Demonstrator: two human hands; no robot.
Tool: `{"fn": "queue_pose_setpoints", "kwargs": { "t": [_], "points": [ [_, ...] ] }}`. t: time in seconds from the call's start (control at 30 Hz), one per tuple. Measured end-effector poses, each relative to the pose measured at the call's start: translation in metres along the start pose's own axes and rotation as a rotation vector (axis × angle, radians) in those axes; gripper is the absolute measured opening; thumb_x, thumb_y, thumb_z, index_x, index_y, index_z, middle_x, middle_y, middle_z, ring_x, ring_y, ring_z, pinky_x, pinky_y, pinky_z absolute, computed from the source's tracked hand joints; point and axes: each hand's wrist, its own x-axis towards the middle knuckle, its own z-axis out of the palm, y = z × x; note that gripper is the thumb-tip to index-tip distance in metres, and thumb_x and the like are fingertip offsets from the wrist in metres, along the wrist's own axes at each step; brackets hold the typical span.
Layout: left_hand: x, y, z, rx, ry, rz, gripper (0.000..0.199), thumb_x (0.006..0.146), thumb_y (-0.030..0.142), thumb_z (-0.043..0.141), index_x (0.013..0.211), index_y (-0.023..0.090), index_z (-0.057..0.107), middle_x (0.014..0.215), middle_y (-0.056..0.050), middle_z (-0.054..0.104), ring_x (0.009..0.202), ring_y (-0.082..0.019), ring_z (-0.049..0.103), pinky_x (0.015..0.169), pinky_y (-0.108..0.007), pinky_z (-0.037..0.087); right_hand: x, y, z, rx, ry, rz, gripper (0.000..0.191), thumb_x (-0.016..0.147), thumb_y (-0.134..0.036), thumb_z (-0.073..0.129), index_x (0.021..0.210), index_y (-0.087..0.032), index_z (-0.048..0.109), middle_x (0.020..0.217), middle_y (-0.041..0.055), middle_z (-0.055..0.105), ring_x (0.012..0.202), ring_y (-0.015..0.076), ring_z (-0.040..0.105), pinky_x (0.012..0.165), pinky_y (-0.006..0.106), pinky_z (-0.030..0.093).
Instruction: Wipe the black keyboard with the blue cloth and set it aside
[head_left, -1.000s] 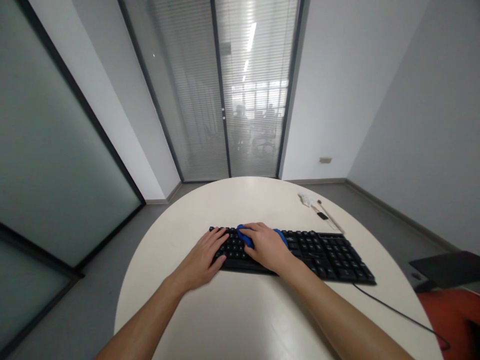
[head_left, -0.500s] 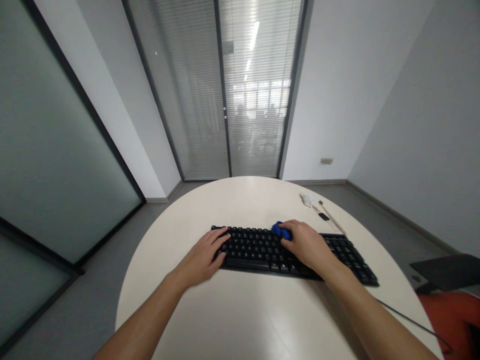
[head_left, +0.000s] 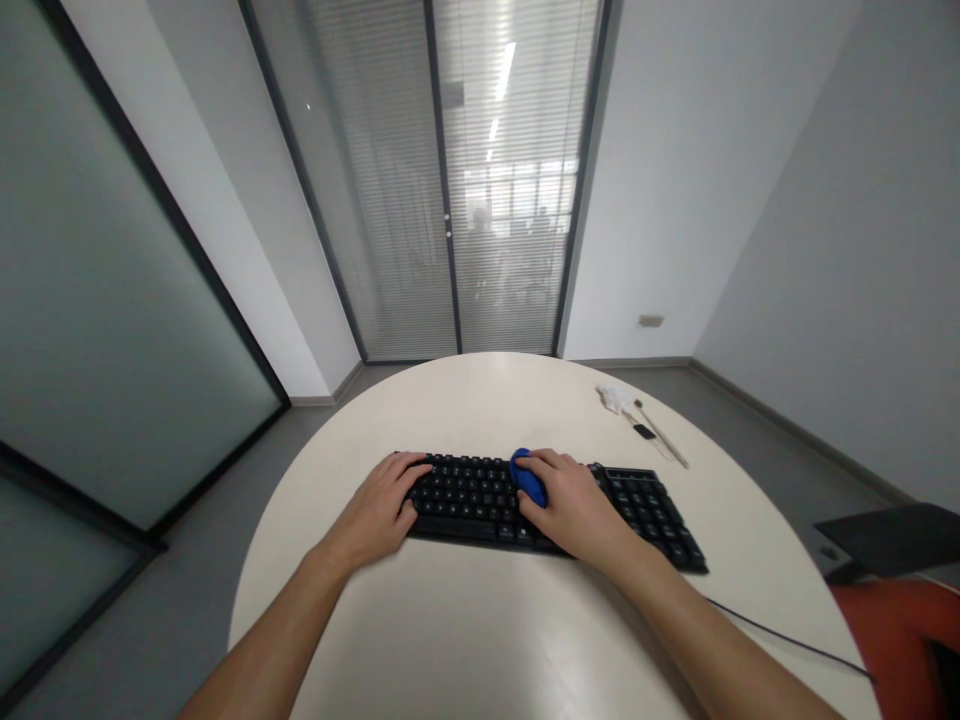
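Observation:
A black keyboard (head_left: 465, 500) lies on the round pale table (head_left: 480, 400). My left hand (head_left: 379, 510) grips its left end, fingers over the top keys and thumb near the front edge. In my right hand (head_left: 570, 500) is a soft blue lump (head_left: 531, 484), pressed on the keys right of the middle; whether it is putty or cloth I cannot tell. Thumb and fingers are closed around the lump, and part of it is hidden under them. My right hand and forearm cover some keys left of the number pad (head_left: 652, 510).
At the table's back right lie a crumpled white piece (head_left: 615, 398), a small black object (head_left: 643, 432) and a thin stick with a dark tip (head_left: 664, 436). A dark cable (head_left: 787, 636) runs to the right edge. An orange-red chair (head_left: 892, 640) stands beyond it.
The keyboard has slid left with both hands. The blue lump is further left in the view and now looks smoother and longer than its earlier bumpy shape.

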Motion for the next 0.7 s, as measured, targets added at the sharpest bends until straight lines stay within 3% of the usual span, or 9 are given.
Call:
{"fn": "queue_pose_setpoints", "kwargs": {
  "t": [0.1,0.2,0.3,0.5,0.7],
  "points": [
    [0.003,0.009,0.004,0.07,0.013,-0.016,0.047,0.091,0.018,0.048,0.138,0.021,0.049,0.149,-0.007,0.046,0.144,-0.029,0.031,0.118,-0.055,0.031,0.001,-0.011,0.005,-0.012,0.019,-0.012,0.039,0.083,-0.025,0.059,0.121,-0.02,0.067,0.123,0.0093,0.064,0.107,0.0289,0.057,0.1,0.048,0.04],
    [0.009,0.023,0.01,0.105,0.024,-0.021,0.046,0.096,0.03,0.046,0.142,0.022,0.046,0.153,-0.007,0.042,0.146,-0.03,0.028,0.118,-0.055,0.031,0.0,-0.018,0.007,0.036,-0.01,-0.12,0.04,0.082,-0.02,0.06,0.121,-0.016,0.066,0.122,0.01,0.064,0.108,0.0261,0.055,0.101,0.042,0.042],
    [0.012,0.03,0.016,0.119,-0.002,-0.01,0.048,0.098,0.032,0.044,0.145,0.022,0.044,0.155,-0.007,0.039,0.146,-0.03,0.028,0.118,-0.053,0.03,-0.002,-0.026,0.008,0.071,-0.036,-0.224,0.039,0.081,-0.019,0.06,0.12,-0.016,0.067,0.122,0.0093,0.063,0.11,0.0249,0.053,0.101,0.039,0.043],
    [0.01,0.025,0.022,0.127,-0.044,-0.016,0.048,0.099,0.035,0.044,0.145,0.024,0.044,0.155,-0.007,0.039,0.145,-0.03,0.031,0.117,-0.052,0.032,-0.006,-0.036,0.011,0.086,-0.118,-0.438,0.033,0.081,-0.024,0.063,0.113,-0.021,0.07,0.12,0.006,0.064,0.1,0.0233,0.053,0.094,0.038,0.046],
    [0.01,0.026,0.021,0.104,-0.03,-0.017,0.048,0.099,0.035,0.044,0.146,0.025,0.043,0.155,-0.006,0.039,0.145,-0.03,0.031,0.117,-0.052,0.032,-0.006,-0.024,-0.011,0.125,-0.257,-0.503,0.031,0.078,-0.019,0.068,0.107,-0.024,0.073,0.12,0.0036,0.066,0.102,0.0217,0.056,0.095,0.035,0.046]
  ]
}}
